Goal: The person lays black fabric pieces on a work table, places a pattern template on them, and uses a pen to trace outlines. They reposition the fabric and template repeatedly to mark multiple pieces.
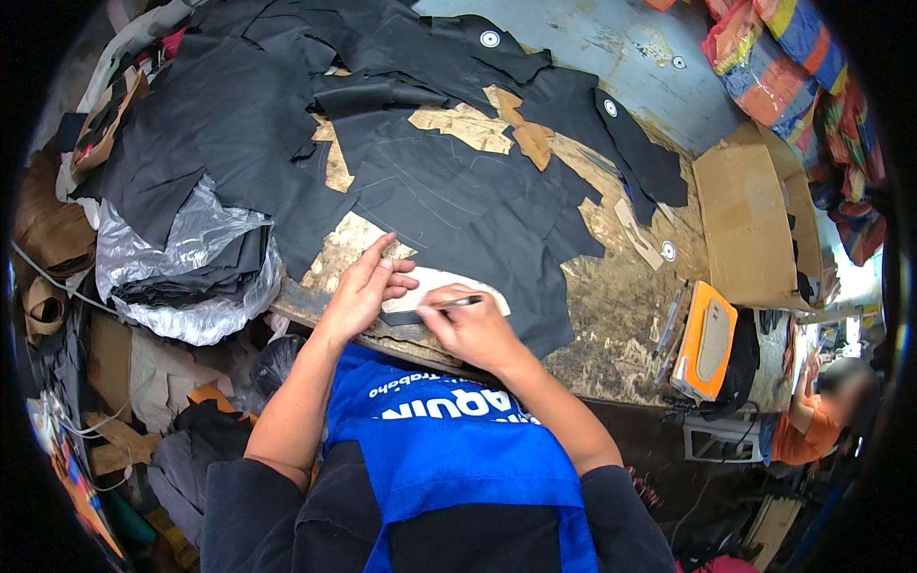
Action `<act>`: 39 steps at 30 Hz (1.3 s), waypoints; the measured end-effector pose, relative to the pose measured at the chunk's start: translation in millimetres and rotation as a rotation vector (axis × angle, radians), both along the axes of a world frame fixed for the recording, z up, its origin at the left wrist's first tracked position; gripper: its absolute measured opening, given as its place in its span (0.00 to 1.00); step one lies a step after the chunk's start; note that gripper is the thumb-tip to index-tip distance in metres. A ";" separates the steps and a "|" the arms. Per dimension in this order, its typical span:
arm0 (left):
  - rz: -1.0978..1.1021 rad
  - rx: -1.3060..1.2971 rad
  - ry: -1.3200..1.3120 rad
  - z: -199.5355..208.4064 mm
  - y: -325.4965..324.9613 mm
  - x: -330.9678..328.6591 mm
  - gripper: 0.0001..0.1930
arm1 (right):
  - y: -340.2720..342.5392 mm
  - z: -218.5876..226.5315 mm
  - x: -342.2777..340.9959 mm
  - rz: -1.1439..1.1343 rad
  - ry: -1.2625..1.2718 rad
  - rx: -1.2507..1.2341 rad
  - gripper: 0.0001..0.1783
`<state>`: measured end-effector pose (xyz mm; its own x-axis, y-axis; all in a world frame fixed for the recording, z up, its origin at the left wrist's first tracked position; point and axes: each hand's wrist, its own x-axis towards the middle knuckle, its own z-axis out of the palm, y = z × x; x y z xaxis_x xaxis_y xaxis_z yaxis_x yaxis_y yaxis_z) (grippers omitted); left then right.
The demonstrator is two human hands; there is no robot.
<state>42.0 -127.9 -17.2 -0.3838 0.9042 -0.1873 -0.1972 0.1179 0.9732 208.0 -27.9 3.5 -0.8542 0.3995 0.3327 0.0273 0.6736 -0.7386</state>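
A pale, curved pattern piece (491, 294) lies on a sheet of black leather-like material (439, 196) near the table's front edge. My right hand (475, 331) pinches a dark pen (464, 302) over the piece's lower part; its tip is hidden by my fingers. At the piece's left end is my left hand (367, 288), its fingers stretched and partly raised, holding nothing that I can see. Thin light outlines are drawn on the black material beyond both hands.
Black sheets and offcuts cover much of the worn wooden table (616, 334). On the left lies a clear plastic bag (191, 286) of black pieces. To the right are a cardboard box (750, 215) and an orange case (705, 344). A person in orange (810, 435) is far right.
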 end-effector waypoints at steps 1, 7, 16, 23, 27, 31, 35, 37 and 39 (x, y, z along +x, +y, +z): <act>-0.005 -0.020 0.026 0.8 0.0 -0.1 0.24 | 4.2 2.4 10.3 -0.091 0.027 0.061 0.06; -0.073 -0.035 0.632 16.1 0.3 22.1 0.20 | 16.2 4.4 37.8 -0.209 -0.007 0.057 0.09; -0.136 -0.059 1.321 25.5 0.0 71.5 0.15 | 16.8 2.7 51.0 -0.240 0.039 0.029 0.05; -0.133 -0.056 1.442 16.0 -2.1 82.6 0.20 | 13.1 -1.4 62.4 -0.256 -0.001 -0.035 0.05; -0.176 -0.050 1.471 17.7 -1.6 90.4 0.22 | 11.3 -0.7 64.9 -0.294 0.086 -0.062 0.09; -0.201 -0.057 1.472 17.0 -1.6 92.6 0.23 | 14.9 1.5 70.8 -0.541 -0.029 -0.085 0.07; -0.205 -0.055 1.456 13.0 -1.1 94.6 0.24 | 18.6 0.8 70.8 -0.358 0.088 0.152 0.06; -0.210 -0.065 1.452 11.6 -1.6 94.8 0.24 | 19.4 0.7 69.4 -0.369 0.059 0.152 0.06; -0.211 -0.073 1.443 10.8 -2.3 95.2 0.25 | 19.8 1.2 68.1 -0.479 -0.028 0.069 0.05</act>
<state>137.2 -130.2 -6.4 -0.1380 0.9719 0.1909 0.9518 0.0769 0.2969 276.1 -8.1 4.7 -0.5887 0.7277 0.3519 0.3652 0.6278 -0.6873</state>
